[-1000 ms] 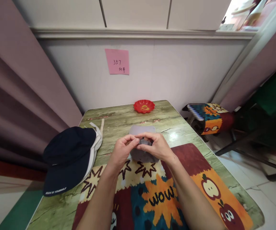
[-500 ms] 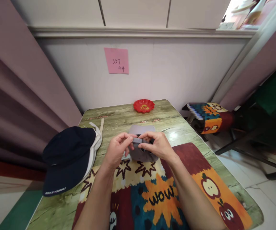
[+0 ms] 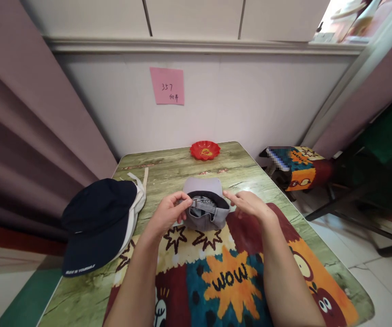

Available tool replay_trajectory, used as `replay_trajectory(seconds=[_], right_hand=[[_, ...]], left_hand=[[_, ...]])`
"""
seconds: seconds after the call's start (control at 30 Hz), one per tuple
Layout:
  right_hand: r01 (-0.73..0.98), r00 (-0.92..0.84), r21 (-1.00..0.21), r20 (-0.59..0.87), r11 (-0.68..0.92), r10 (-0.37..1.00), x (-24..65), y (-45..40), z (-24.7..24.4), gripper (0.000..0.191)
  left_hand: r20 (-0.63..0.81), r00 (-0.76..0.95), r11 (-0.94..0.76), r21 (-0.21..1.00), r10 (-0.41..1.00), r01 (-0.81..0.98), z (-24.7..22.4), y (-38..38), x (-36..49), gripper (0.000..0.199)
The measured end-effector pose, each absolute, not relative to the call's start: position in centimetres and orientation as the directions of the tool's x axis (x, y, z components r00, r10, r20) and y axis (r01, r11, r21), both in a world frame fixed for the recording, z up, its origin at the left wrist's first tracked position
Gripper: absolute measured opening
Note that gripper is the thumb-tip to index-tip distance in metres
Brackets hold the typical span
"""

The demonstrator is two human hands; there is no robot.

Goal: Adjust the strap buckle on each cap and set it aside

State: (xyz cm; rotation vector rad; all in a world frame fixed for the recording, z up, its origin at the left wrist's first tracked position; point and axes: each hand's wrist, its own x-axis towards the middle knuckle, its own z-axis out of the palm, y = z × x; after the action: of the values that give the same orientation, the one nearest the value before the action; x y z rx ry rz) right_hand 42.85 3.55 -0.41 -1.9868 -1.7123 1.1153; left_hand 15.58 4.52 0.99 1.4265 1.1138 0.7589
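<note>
A grey baseball cap [image 3: 209, 220] rests at the far edge of the colourful mat, its brim pointing away from me and its back strap towards me. My left hand [image 3: 171, 209] pinches the left side of the cap near the strap, thumb and forefinger closed on it. Off the cap's right side, my right hand [image 3: 250, 204] has its forefinger stretched out beside the brim and holds nothing; its other fingers are partly curled. The inside of the cap shows through the gap above the strap.
Dark navy hat [image 3: 98, 213] lies over white ones at the table's left. A red scalloped dish [image 3: 205, 150] stands at the back near the wall. The printed mat [image 3: 230, 277] covers the front of the green marbled table [image 3: 161, 165]. A covered stool [image 3: 300, 175] stands beyond the right edge.
My right hand has let go of the strap and moved right, off the cap. My left hand stays pinched at the cap's left side. The strap and the opening now show.
</note>
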Motion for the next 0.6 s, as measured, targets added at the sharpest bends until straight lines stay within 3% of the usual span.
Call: replay_trajectory(seconds=[0.07, 0.17, 0.27, 0.37, 0.5, 0.6], right_hand=[[0.616, -0.107, -0.703, -0.52, -0.354, 0.847, 42.8, 3.8, -1.4, 0.072], [0.468, -0.228, -0.792, -0.536, -0.391, 0.813, 41.2, 4.5, -3.0, 0.051], [0.363, -0.102, -0.885, -0.349, -0.292, 0.932, 39.0, 5.6, -4.5, 0.024], [0.381, 0.106, -0.916, -0.094, -0.128, 0.99, 37.8, 6.2, -5.0, 0.029], [0.668, 0.208, -0.742, 0.113, -0.057, 0.972, 38.1, 5.3, -3.2, 0.032], [0.673, 0.227, -0.737, 0.29, 0.065, 0.93, 38.0, 4.0, -0.6, 0.025]], left_hand=[[-0.133, 0.35, 0.058, 0.975, 0.927, 0.216, 1.0, 4.6, 15.5, 0.032], [-0.113, 0.337, 0.05, 0.98, 0.935, 0.19, 0.7, 4.7, 15.5, 0.032], [-0.054, 0.234, 0.023, 0.991, 0.971, 0.135, 0.2, 5.0, 15.7, 0.031], [0.017, 0.101, -0.027, 0.994, 0.995, 0.103, -0.3, 5.4, 15.9, 0.028], [0.018, 0.167, -0.047, 0.984, 0.986, 0.173, -0.1, 5.3, 15.8, 0.029], [-0.002, 0.249, -0.056, 0.973, 0.968, 0.224, 0.7, 4.8, 15.8, 0.029]])
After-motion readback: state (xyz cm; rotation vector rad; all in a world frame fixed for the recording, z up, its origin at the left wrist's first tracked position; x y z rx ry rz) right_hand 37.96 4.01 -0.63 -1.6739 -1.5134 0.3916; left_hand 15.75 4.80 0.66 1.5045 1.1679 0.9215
